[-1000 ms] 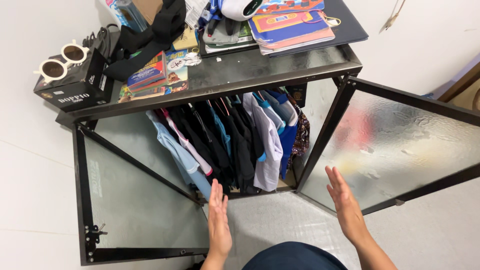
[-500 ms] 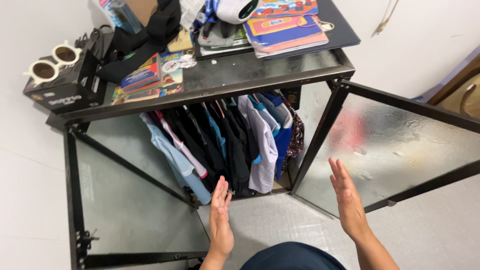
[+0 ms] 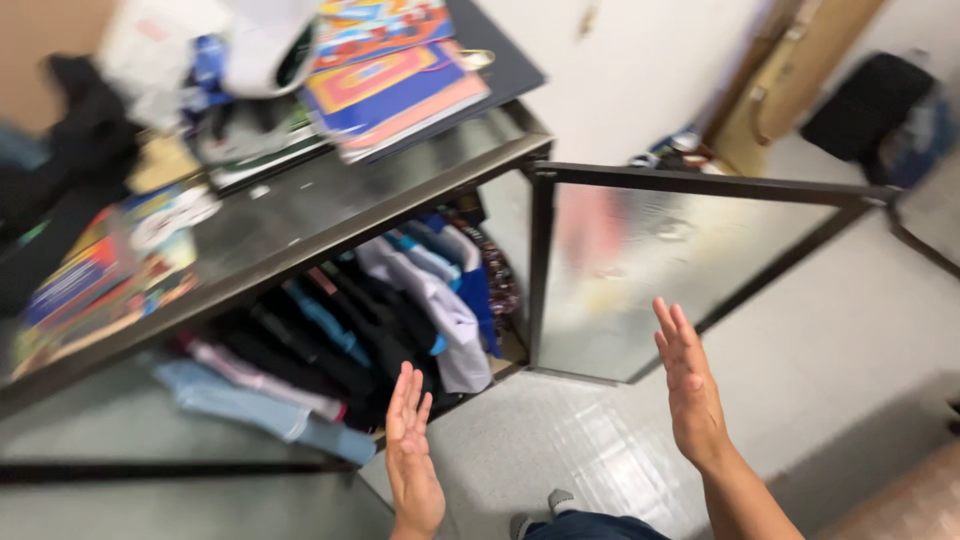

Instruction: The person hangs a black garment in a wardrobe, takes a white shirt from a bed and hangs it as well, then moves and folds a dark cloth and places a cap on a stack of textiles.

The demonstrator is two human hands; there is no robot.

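Observation:
My left hand (image 3: 410,455) is flat and empty, fingers together and pointing up, just in front of the hanging clothes (image 3: 390,320) inside a low black-framed cabinet (image 3: 300,250). My right hand (image 3: 687,385) is also flat and empty, held upright in front of the cabinet's open frosted-glass right door (image 3: 650,260). The clothes are black, light blue, white and pink garments hung side by side. Neither hand touches anything.
The cabinet top holds colourful books and folders (image 3: 400,70), a black bag (image 3: 70,110) and small items. The left glass door (image 3: 150,500) stands open at lower left. A dark bag (image 3: 870,100) and a wooden door (image 3: 800,60) are at the far right.
The view has swung to the right and is blurred; the cabinet now sits to the left. Both hands keep the same flat, upright pose.

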